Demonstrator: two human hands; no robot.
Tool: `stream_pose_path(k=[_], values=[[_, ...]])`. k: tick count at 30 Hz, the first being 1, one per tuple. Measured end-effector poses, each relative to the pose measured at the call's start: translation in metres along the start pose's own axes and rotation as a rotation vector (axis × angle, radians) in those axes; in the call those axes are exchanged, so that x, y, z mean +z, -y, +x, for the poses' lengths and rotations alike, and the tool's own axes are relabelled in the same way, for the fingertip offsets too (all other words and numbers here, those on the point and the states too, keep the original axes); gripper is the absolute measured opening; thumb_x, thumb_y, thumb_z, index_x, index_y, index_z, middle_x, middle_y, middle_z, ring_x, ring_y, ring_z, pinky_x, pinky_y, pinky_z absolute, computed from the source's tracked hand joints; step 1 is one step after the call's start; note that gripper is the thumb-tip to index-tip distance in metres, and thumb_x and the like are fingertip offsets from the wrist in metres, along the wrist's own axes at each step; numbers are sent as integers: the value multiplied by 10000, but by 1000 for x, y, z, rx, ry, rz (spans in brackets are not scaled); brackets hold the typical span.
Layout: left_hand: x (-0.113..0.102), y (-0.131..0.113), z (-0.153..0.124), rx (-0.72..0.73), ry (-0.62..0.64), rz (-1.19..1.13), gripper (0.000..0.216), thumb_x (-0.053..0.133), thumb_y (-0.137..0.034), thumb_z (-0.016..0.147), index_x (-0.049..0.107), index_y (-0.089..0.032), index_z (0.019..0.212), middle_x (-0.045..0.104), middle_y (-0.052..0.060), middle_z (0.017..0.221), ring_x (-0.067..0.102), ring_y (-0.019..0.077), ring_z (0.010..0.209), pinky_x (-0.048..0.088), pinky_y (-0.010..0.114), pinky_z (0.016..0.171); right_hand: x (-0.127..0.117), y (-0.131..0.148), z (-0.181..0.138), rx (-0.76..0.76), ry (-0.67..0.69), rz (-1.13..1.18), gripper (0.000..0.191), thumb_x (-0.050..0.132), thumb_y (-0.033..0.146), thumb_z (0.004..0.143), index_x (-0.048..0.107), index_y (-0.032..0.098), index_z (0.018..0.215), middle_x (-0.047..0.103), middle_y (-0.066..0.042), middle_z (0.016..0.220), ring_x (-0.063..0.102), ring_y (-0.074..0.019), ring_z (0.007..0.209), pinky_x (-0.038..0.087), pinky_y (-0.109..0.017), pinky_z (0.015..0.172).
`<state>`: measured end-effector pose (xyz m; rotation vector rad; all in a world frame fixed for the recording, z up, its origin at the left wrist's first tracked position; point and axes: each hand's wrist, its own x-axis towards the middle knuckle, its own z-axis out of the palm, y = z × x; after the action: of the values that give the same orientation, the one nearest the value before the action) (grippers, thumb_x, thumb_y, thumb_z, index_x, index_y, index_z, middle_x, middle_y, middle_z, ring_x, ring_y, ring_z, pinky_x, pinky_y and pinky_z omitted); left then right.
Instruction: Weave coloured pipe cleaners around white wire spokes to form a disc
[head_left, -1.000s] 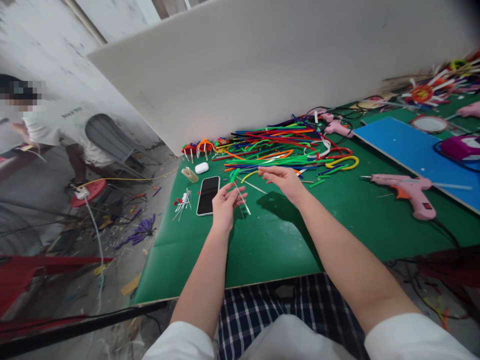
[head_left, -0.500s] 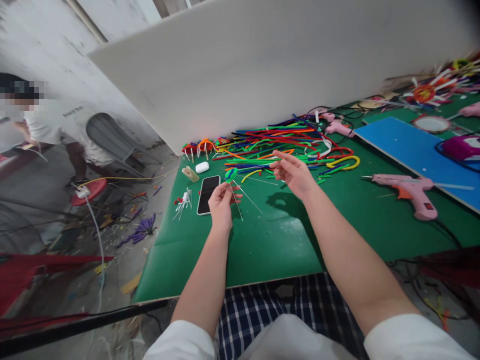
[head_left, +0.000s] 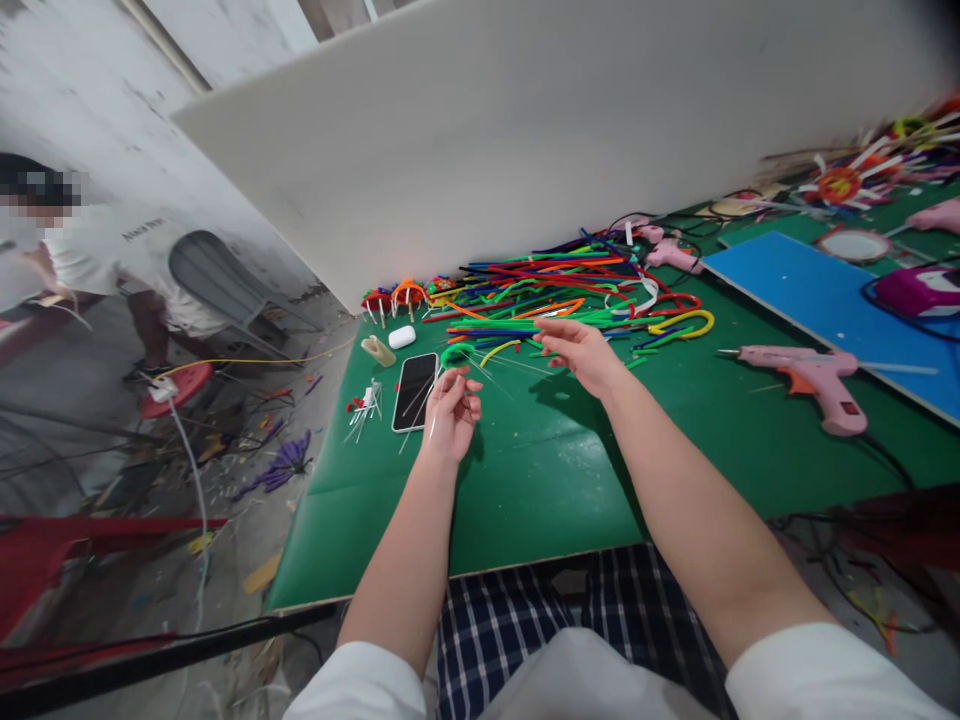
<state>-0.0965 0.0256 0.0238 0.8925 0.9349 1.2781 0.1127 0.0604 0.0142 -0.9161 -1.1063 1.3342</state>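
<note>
My left hand (head_left: pixel 453 408) is closed on a small green fuzzy pipe cleaner piece (head_left: pixel 454 356), which shows just above the fingertips. Thin pale wires fan out from it, some over the phone and some to the right. My right hand (head_left: pixel 576 354) hovers to the right, its fingers loosely stretched and apart, with nothing visible in them. Behind it lies a pile of coloured pipe cleaners (head_left: pixel 555 272). A phone (head_left: pixel 415 392) with a dark screen rests beside my left hand.
On the green table (head_left: pixel 525 500) are a white earbud case (head_left: pixel 402 337), a bundle of thin white-tipped pieces (head_left: pixel 365 403), orange-and-red figures (head_left: pixel 409 294) and a pink glue gun (head_left: pixel 814 375). A blue board (head_left: pixel 817 290) lies right. Left, a person (head_left: pixel 105 260) sits near a chair (head_left: pixel 217 275).
My left hand has turned, so the green piece's wires now also reach left across the phone. My right hand has dipped slightly, its fingers less raised.
</note>
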Motion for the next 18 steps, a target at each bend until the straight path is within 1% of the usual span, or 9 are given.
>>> stream_pose_path(k=[3,5,6,8,9,11,13,15,18], values=[[4,3,-1,-61,41,8,275,612,-306,676,511,-193,906,581,-26,674,482,22,429,343,111,350,14,5,-7,-56,212,-75,440,657,275,606,586,243,1039,613,-40,1023,557,-144,888,449,-310,765],[7,4,-2,-96,63,26,287,612,-296,677,513,-182,921,605,-14,695,517,33,443,374,116,363,22,7,-11,-75,303,-102,487,668,258,596,567,246,1072,596,-40,1069,533,-159,965,413,-346,847],[8,5,-3,-115,73,40,290,610,-292,678,514,-177,927,616,-6,704,536,41,455,393,121,375,24,7,-12,-82,319,-110,499,668,261,598,559,245,1085,589,-42,1082,533,-161,964,410,-352,854],[11,6,-4,-157,99,73,293,608,-285,678,514,-166,929,634,11,721,566,61,480,423,134,398,28,4,-12,-95,302,-136,483,649,289,620,557,234,1091,589,-46,1074,558,-152,891,434,-340,807],[12,6,-5,-175,114,92,295,606,-286,678,513,-160,928,640,21,723,577,72,490,431,140,403,29,3,-12,-99,277,-160,461,635,310,635,564,223,1082,602,-49,1038,570,-142,823,452,-325,755],[13,7,-6,-200,148,136,294,599,-298,681,511,-148,918,645,39,701,591,95,505,439,154,408,29,0,-11,-94,221,-226,408,595,351,668,588,197,1046,632,-49,916,565,-119,685,463,-279,627],[14,8,-6,-207,174,188,286,586,-322,689,510,-142,897,642,48,656,598,115,513,443,170,414,29,-2,-10,-82,182,-284,367,562,375,691,613,173,993,635,-41,785,537,-105,596,436,-240,528],[14,9,-7,-210,190,236,280,576,-346,694,511,-140,873,634,49,618,600,127,515,447,182,424,30,-1,-11,-82,176,-309,346,560,371,692,621,165,962,618,-31,711,521,-102,569,416,-223,490],[13,10,-7,-212,200,272,299,571,-362,694,518,-137,884,628,48,603,595,126,504,447,188,434,32,0,-13,-94,207,-314,358,577,343,677,600,180,995,601,-19,689,512,-102,561,414,-221,480]])
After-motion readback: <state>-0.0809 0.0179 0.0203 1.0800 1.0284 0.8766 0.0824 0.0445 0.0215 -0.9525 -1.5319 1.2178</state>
